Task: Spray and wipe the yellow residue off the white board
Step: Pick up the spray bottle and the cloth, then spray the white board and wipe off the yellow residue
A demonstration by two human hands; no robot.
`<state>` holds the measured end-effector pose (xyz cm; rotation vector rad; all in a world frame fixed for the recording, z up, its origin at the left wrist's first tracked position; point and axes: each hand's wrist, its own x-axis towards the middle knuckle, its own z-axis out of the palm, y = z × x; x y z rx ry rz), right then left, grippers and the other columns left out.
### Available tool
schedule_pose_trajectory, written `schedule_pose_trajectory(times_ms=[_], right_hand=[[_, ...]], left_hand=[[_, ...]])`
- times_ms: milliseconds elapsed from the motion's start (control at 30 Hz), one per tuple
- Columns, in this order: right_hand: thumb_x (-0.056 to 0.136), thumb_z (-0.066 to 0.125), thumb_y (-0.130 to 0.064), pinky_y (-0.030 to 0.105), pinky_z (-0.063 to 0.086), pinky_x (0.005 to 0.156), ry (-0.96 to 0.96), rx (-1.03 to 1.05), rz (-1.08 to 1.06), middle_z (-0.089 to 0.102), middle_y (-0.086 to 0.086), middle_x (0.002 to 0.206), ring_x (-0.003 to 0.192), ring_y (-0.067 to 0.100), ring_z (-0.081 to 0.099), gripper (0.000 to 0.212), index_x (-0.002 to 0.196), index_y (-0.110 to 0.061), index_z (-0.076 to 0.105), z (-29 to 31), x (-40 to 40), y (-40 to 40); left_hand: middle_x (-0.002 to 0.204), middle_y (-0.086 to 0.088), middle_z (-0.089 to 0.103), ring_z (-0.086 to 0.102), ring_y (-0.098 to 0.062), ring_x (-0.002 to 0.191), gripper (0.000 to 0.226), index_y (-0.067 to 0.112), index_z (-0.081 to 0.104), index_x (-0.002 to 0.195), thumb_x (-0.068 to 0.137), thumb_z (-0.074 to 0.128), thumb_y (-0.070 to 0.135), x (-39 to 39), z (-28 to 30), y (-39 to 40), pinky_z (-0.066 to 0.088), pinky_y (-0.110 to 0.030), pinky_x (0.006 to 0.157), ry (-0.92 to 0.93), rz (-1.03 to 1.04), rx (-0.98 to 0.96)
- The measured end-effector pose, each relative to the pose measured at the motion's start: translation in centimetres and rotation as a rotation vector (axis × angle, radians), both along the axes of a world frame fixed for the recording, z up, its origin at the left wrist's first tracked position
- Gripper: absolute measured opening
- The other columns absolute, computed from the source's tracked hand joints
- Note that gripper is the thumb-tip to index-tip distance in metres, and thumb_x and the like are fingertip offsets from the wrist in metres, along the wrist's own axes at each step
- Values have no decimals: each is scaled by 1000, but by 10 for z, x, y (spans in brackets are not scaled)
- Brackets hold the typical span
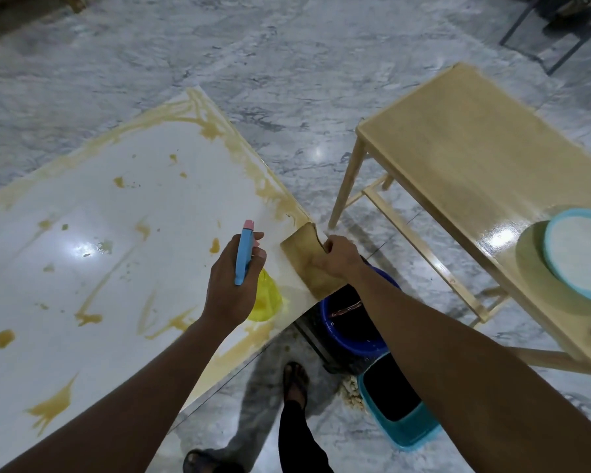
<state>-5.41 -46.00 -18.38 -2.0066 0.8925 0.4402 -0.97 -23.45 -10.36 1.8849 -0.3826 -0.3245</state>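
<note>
A large white board (82,268) fills the left half of the head view. Yellow residue (253,179) streaks its edges, and blotches of it dot the surface. My left hand (231,285) grips a spray bottle (244,254) with a blue trigger head, pink tip and yellow body, held over the board's right part. My right hand (338,256) holds a stained tan cloth (307,264) pressed on the board's right edge, just right of the bottle.
A blue bucket (355,332) sits on the marble floor under the board's edge, with a teal bin (396,404) beside it. A light wooden table (475,155) at right carries a teal-rimmed bowl (580,254). My feet (296,380) stand below the board.
</note>
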Motion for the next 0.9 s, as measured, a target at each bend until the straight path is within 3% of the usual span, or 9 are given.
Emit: schedule_pose_trajectory(times_ms=[100,167,233,267,433,533,633,733,900], right_hand=[[76,87,-21,34,50,74,51,196,-173,55,5,119,108,27,59,69,131,-8,49,3,-4,-2],[57,96,-16,43,61,78,60,422,-397,60,7,124,109,31,63,93,136,-8,48,8,-8,-1],[50,99,-15,48,64,71,54,593,-543,64,12,128,107,37,66,109,144,-12,45,13,-13,-2],[52,99,-13,47,64,69,45,672,-590,68,14,126,105,38,69,106,145,-9,48,16,-16,-2],[80,82,-7,46,62,80,-51,1056,-740,79,16,106,99,34,74,46,123,-3,68,42,-40,15],[78,82,-8,47,59,85,-132,1180,-881,75,19,118,107,38,69,54,129,-3,65,42,-54,43],[75,81,-8,50,54,101,-193,1254,-934,72,19,123,113,39,67,59,132,-5,65,42,-59,78],[79,77,-6,50,56,98,-245,1203,-867,74,18,120,110,38,69,48,126,-7,69,51,-51,107],[83,74,-3,52,54,102,-307,1071,-776,73,21,123,119,40,67,47,129,1,67,72,-27,138]], left_hand=[[115,12,67,65,-29,94,25,44,59,112,96,56,26,1,5,4,53,-58,84,15,-3,-2],[115,11,67,66,-28,95,25,47,59,112,95,55,29,2,11,5,54,-58,85,27,-3,-5],[116,8,67,67,-28,96,26,48,58,114,95,55,31,2,16,7,54,-57,87,36,-13,-14],[118,7,67,67,-28,96,25,45,59,115,95,55,31,3,17,9,54,-57,88,42,-19,-17],[120,2,67,67,-33,95,27,10,59,114,94,57,28,1,24,24,54,-45,85,66,-55,-56],[121,-3,67,67,-33,93,19,5,59,114,97,57,13,1,32,35,51,-34,81,68,-82,-73],[121,-6,66,67,-35,92,22,4,59,111,94,58,19,1,44,50,53,-39,82,75,-102,-89],[120,-5,67,67,-32,94,26,7,60,110,92,57,26,2,58,68,56,-46,87,63,-115,-78],[112,-2,68,68,-31,86,17,8,60,106,93,53,16,9,73,112,59,-49,81,24,-102,-51]])
